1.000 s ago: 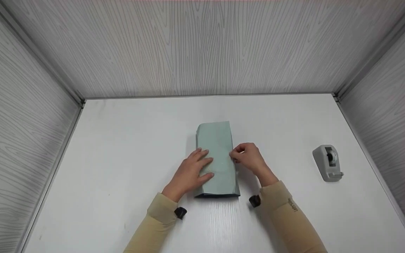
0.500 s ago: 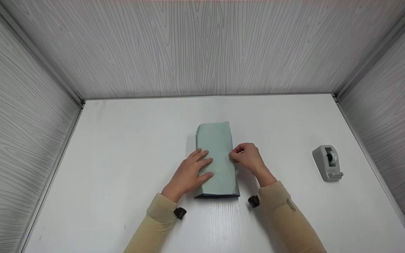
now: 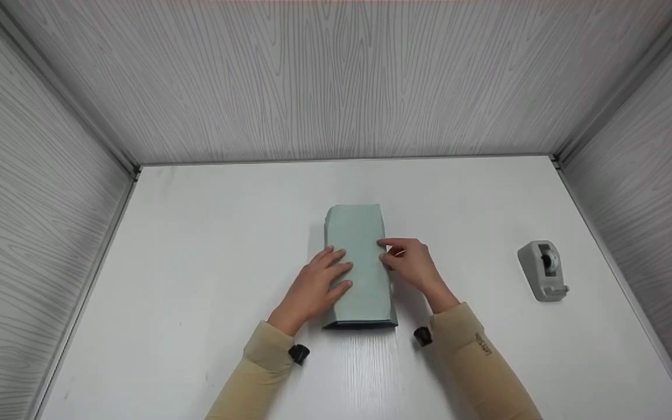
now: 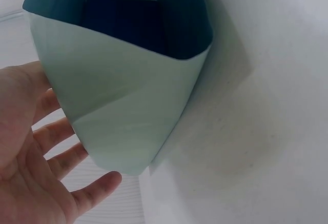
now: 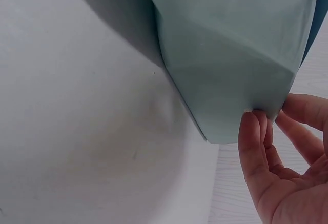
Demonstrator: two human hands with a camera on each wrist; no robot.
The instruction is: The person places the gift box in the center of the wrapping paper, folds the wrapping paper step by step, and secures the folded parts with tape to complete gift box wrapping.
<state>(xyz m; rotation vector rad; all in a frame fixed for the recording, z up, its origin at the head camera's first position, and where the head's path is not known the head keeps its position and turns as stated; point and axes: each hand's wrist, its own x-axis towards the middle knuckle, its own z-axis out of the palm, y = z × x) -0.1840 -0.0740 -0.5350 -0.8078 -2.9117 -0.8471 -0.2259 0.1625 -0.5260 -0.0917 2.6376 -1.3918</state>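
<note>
White table (image 3: 225,233): green packet (image 3: 359,230), long axis running away from person; left grip (image 3: 311,287) spread, clasping nothing, on left side; right grip (image 3: 415,263) part-closed, pinching right edge.

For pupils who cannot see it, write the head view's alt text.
A person's left hand rests spread on a folded pale green sheet; the right hand touches its right edge. The sheet lies on a white table, a grey tape dispenser farther right.
</note>
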